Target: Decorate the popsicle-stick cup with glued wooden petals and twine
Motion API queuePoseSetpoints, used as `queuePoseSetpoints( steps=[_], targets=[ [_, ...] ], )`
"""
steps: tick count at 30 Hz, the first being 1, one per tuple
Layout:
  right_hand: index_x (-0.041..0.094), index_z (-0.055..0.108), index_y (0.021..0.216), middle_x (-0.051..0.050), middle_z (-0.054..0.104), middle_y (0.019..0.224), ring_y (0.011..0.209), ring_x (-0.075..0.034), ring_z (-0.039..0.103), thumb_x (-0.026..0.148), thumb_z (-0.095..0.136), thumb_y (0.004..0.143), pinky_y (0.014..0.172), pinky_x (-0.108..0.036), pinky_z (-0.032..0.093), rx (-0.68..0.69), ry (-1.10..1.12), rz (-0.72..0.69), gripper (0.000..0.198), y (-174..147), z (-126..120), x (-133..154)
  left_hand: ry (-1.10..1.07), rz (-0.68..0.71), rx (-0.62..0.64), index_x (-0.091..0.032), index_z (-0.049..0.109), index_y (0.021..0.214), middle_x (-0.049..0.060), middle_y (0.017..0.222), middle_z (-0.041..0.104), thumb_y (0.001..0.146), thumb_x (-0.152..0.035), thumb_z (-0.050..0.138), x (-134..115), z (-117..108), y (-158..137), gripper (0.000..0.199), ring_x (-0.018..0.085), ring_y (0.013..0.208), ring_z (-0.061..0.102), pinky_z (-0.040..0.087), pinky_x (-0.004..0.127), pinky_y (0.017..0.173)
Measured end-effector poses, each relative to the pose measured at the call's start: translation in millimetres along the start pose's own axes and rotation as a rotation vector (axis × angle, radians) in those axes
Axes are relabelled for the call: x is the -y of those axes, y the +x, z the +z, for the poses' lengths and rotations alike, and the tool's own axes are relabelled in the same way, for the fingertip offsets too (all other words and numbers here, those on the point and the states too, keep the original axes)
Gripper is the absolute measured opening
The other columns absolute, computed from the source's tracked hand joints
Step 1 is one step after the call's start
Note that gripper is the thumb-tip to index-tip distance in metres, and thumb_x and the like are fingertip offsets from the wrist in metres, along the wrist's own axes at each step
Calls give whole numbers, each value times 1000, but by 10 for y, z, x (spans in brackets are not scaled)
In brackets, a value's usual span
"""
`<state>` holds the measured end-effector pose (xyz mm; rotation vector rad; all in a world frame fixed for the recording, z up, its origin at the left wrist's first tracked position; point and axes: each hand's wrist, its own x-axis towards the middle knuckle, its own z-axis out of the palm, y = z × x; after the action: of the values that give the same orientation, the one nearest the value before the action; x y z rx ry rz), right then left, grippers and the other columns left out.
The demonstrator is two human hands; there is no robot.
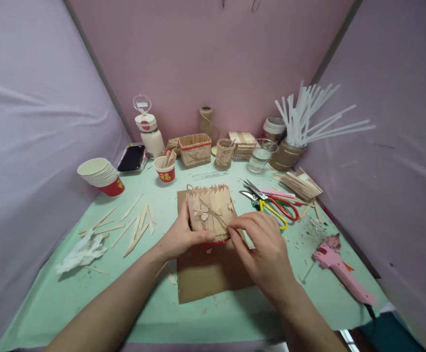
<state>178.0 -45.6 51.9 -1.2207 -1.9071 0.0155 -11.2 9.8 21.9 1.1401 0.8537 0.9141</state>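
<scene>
Currently left hand [180, 236] clamps stick basket [220, 199], just to its right; right hand [262, 244], nearer the twine tail [219, 214], seemingly pinches its end, tail slanting down into that grip.

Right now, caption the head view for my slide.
Left hand holds a twine-trimmed wooden container over brown cardboard, right hand at its front, pink glue gun nearby.
</scene>
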Motion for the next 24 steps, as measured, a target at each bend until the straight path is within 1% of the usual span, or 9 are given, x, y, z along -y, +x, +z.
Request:
queuePoseSetpoints(
  steps=[5, 8, 12, 16, 21, 24],
  targets=[
    [21, 61, 91, -4, 66, 88, 84, -19, 54, 11, 57, 90, 77, -36, 38, 32, -44, -59, 11, -12, -49, -18, -12, 1, 7, -23, 34, 137, 13, 132, 57, 56, -30, 88, 7, 19, 3, 98, 36, 126, 52, 45, 48, 102],
    [21, 60, 91, -3, 66, 88, 85, -19, 53, 10, 57, 90, 78, -36, 38, 47, -59, -95, 12, -16, -67, -44, -46, -10, 26, -23, 33, 138, 13, 134, 56, 58, -31, 87, 23, 21, 6, 97, 35, 124, 54, 47, 48, 101],
    [21, 60, 92, -3, 67, 89, 85, -19, 53, 10, 58, 90, 80, -36, 38, 45, -62, -123, 12, -22, -63, -80, -64, 14, 57, -23, 33, 137, 15, 138, 53, 60, -30, 86, 59, -5, 12, 94, 35, 125, 54, 49, 44, 98],
    [22, 60, 95, -3, 68, 90, 86, -20, 53, 9, 56, 90, 80, -36, 38, 41, -71, -153, 14, -34, -58, -96, -61, -5, 82, -24, 32, 137, 15, 138, 54, 62, -30, 86, 85, -31, 14, 92, 36, 122, 56, 52, 44, 92],
    [21, 59, 98, -4, 69, 90, 86, -20, 53, 6, 57, 89, 80, -37, 38, 38, -79, -191, 17, -41, -68, -98, -88, 17, 74, -25, 35, 135, 14, 142, 50, 60, -30, 87, 88, -29, 17, 91, 38, 131, 47, 47, 45, 100],
    [20, 60, 97, -4, 70, 89, 86, -20, 53, 6, 58, 89, 81, -37, 37, 45, -78, -195, 16, -45, -70, -105, -106, 4, 89, -25, 35, 134, 15, 142, 50, 61, -29, 87, 88, -28, 20, 90, 38, 132, 47, 48, 46, 100]
  ],
)
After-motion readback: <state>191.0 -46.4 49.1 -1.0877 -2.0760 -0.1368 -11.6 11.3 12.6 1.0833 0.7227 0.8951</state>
